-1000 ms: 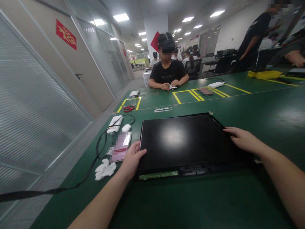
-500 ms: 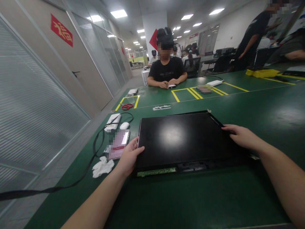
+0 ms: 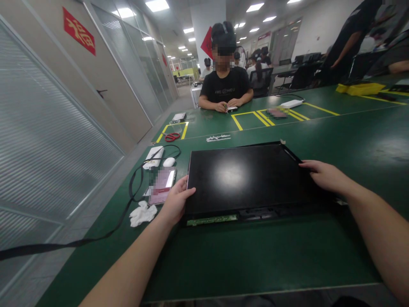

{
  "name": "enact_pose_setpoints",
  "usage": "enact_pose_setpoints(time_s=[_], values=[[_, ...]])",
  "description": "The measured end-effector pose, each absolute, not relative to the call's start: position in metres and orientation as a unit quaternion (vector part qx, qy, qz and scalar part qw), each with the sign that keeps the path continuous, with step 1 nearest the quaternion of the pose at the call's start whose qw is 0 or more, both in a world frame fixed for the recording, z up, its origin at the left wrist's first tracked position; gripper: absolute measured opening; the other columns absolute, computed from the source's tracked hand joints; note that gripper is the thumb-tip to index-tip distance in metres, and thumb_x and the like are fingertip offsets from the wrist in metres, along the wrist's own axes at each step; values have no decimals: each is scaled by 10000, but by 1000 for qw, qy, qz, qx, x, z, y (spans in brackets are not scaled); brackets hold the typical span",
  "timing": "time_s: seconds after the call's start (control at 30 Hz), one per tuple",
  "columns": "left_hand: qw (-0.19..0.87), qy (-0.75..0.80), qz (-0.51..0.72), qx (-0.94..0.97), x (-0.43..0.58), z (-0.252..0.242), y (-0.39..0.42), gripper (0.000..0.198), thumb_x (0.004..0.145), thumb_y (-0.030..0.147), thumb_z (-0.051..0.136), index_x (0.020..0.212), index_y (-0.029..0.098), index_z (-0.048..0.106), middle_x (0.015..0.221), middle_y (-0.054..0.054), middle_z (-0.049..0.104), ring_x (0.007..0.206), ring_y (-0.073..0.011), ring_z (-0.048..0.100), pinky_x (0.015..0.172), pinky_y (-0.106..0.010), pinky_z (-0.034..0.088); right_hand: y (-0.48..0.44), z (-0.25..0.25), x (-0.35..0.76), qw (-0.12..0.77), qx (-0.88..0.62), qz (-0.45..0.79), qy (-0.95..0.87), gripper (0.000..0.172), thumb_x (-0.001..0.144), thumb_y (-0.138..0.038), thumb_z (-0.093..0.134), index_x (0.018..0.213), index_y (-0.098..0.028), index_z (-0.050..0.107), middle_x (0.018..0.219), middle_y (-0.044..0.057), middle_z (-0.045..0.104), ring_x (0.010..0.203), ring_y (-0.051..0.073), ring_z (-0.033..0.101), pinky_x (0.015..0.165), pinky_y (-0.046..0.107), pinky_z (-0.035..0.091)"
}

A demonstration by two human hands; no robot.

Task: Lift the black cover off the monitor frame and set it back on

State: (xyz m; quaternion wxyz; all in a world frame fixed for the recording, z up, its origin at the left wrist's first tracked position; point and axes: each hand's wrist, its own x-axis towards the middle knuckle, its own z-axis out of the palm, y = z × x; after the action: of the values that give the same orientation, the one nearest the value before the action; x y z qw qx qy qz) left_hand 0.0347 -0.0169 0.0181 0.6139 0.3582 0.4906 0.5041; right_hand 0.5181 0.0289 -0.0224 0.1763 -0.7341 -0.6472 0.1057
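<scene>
A black flat screen panel [image 3: 246, 179] lies face up in front of me, with a dark frame [image 3: 291, 154] showing along its far and right sides. Along its near edge runs a green circuit board strip [image 3: 212, 220]. My left hand [image 3: 179, 198] grips the panel's left edge, thumb on top and fingers around the side. At the right edge, my right hand [image 3: 322, 174] pinches the frame between thumb and fingers. The underside of the panel is hidden.
On the left of the green table [image 3: 271, 260] are a crumpled white cloth [image 3: 142, 214], a phone [image 3: 162, 185], a white mouse [image 3: 169, 162] and a black strap [image 3: 108, 233]. Red-handled scissors [image 3: 172, 137] lie farther back. A person [image 3: 226, 87] sits opposite.
The view has tilted down slightly, so everything sits a little higher and the table's near edge shows. Both hands keep their hold on the screen panel.
</scene>
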Motion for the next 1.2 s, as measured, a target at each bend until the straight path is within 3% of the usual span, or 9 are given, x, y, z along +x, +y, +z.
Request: enact_pose_setpoints(time_s=[0.13, 0.23, 0.33, 0.6, 1.2], values=[[603, 482, 499, 394, 32, 19, -16, 615, 609, 173, 807, 1203, 193, 650, 1207, -106, 712, 1180, -333, 643, 998, -458, 520, 30, -24, 518, 178, -741, 107, -639, 517, 671, -133, 491, 1114, -211, 746, 1382, 65, 627, 1285, 275, 568, 1128, 406, 402], [509, 519, 524, 444, 27, 17, -13, 508, 587, 180, 831, 1082, 195, 719, 1408, -113, 583, 1381, -346, 467, 1132, -428, 400, 31, -26, 517, 181, -744, 107, -634, 526, 653, -120, 493, 1106, -210, 746, 1360, 69, 642, 1272, 276, 576, 1117, 404, 409], [427, 553, 532, 479, 21, 11, -10, 409, 591, 168, 830, 992, 198, 749, 1532, -106, 441, 1459, -338, 352, 1187, -387, 309, 31, -26, 516, 185, -749, 107, -627, 531, 643, -112, 494, 1100, -210, 746, 1356, 78, 643, 1267, 289, 578, 1113, 422, 408], [410, 591, 460, 521, 16, -7, -3, 366, 570, 143, 815, 928, 192, 760, 1527, -124, 423, 1434, -363, 376, 1204, -449, 240, 28, -24, 512, 191, -761, 109, -610, 568, 637, -90, 480, 1129, -212, 738, 1375, 70, 630, 1291, 281, 557, 1126, 408, 385], [400, 576, 448, 555, 13, -14, -1, 381, 603, 229, 798, 975, 176, 737, 1517, -138, 424, 1387, -336, 448, 1193, -428, 278, 26, -18, 508, 176, -781, 112, -589, 600, 616, -101, 499, 1155, -238, 724, 1353, 61, 642, 1235, 294, 591, 1066, 434, 452]])
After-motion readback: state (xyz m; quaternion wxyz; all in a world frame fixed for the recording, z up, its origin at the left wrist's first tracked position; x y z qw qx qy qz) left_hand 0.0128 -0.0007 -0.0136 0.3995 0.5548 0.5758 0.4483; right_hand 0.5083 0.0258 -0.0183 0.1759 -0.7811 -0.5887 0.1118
